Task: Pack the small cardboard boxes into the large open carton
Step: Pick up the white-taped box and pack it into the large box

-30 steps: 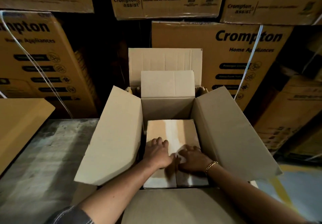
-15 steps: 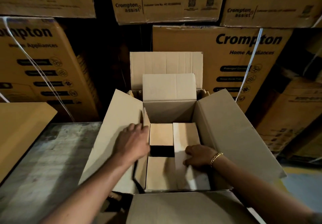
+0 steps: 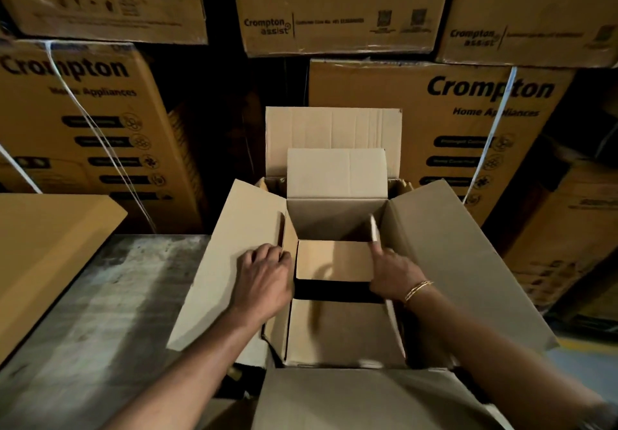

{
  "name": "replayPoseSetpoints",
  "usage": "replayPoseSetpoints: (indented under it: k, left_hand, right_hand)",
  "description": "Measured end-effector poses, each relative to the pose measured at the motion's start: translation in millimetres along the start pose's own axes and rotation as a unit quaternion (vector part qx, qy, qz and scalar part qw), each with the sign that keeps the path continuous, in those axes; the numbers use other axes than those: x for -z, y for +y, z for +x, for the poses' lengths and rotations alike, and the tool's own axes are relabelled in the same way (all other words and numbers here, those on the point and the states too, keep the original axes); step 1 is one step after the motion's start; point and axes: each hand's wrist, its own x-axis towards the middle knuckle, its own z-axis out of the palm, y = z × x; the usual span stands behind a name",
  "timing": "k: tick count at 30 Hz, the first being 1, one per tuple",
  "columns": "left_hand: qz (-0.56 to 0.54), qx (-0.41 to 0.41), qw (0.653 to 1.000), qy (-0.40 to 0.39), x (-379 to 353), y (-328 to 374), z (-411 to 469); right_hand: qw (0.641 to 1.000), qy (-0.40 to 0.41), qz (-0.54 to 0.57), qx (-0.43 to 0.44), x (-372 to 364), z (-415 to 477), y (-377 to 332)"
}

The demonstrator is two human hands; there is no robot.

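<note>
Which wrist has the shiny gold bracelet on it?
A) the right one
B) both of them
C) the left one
A: the gold bracelet circles the wrist behind the right hand, which touches the right flap; the left hand, gripping the left flap, has a bare wrist.

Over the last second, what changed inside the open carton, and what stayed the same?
Both hands left the middle: the left hand gripped the left inner flap and swung it outward, the right hand raised the right inner flap, uncovering a dark gap. The large carton and stacked boxes stayed put.
</note>
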Motion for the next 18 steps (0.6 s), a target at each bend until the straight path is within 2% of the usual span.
replayPoseSetpoints:
  k: [5, 8, 10, 12, 14, 18]
  left_hand:
    - [-0.086, 0.044, 0.994, 0.049, 2, -9, 1]
    - [-0.075, 0.063, 0.992, 0.085, 6, -18, 3]
    - [-0.021, 0.058, 0.995, 0.079, 7, -19, 3]
    - [0.034, 0.042, 0.998, 0.031, 5, -13, 1]
    - [0.082, 0.025, 0.996, -0.02, -3, -3, -1]
    - [0.124, 0.021, 0.991, -0.044, -15, 0, -6]
  right_hand:
    - [0.986, 0.041, 0.143, -0.077, 40, -9, 62]
    - [0.982, 0.069, 0.15, -0.088, 45, -12, 79]
    - [0.99, 0.089, 0.078, -0.071, 40, -14, 80]
    - [0.993, 0.09, -0.074, -0.033, 24, -16, 75]
    - [0.977, 0.075, -0.2, 0.004, 7, -16, 71]
    - [0.958, 0.033, -0.284, -0.006, 0, -12, 67]
